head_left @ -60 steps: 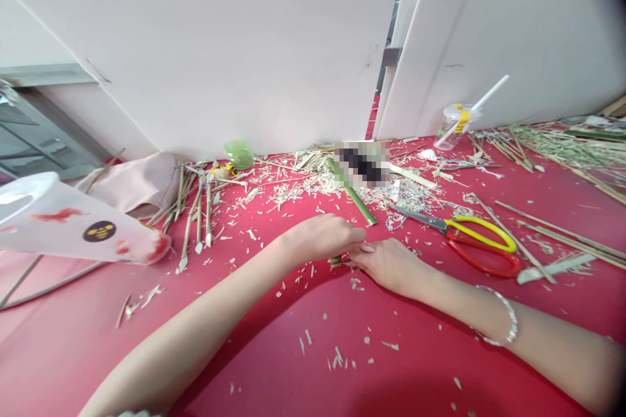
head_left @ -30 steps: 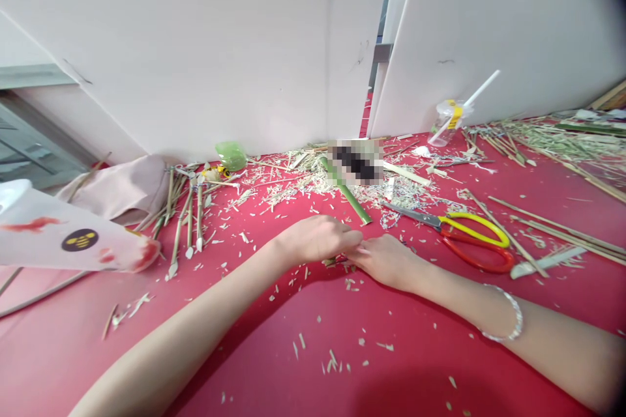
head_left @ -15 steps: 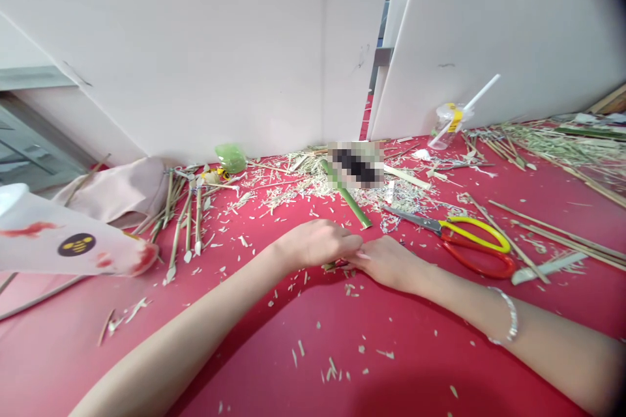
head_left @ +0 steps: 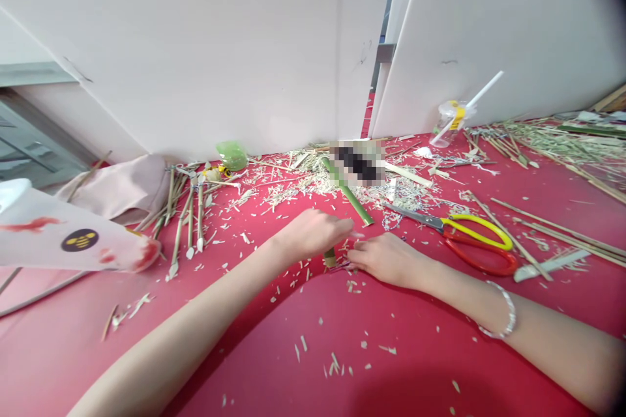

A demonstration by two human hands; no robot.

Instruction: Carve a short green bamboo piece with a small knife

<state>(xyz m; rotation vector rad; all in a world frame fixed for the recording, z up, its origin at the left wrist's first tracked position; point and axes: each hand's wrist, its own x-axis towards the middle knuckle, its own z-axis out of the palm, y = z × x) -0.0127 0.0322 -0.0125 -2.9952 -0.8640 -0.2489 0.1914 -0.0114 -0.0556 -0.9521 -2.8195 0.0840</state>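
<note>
My left hand point(head_left: 313, 234) is raised slightly, fingers apart, and holds nothing I can see. My right hand point(head_left: 388, 259) rests on the red table point(head_left: 430, 345), its fingertips pointing left. Between the hands stands a short bamboo stub point(head_left: 330, 258), with a thin dark sliver point(head_left: 343, 266) by my right fingertips. Whether that hand grips the sliver, I cannot tell. Just beyond them lies a green bamboo stalk point(head_left: 348, 194). To the right are scissors with yellow and red handles point(head_left: 476, 244). A silver bangle point(head_left: 503, 316) circles my right wrist.
Bamboo shavings point(head_left: 303, 186) litter the table. Pointed bamboo sticks point(head_left: 188, 218) lie at left, beside a white plastic cone point(head_left: 73, 241) and a pink cloth point(head_left: 115, 189). A plastic cup with a straw point(head_left: 452, 122) stands against white partition boards point(head_left: 195, 52).
My left hand has lifted away from my right hand, up and to the left, uncovering the bamboo stub. My right hand has barely moved.
</note>
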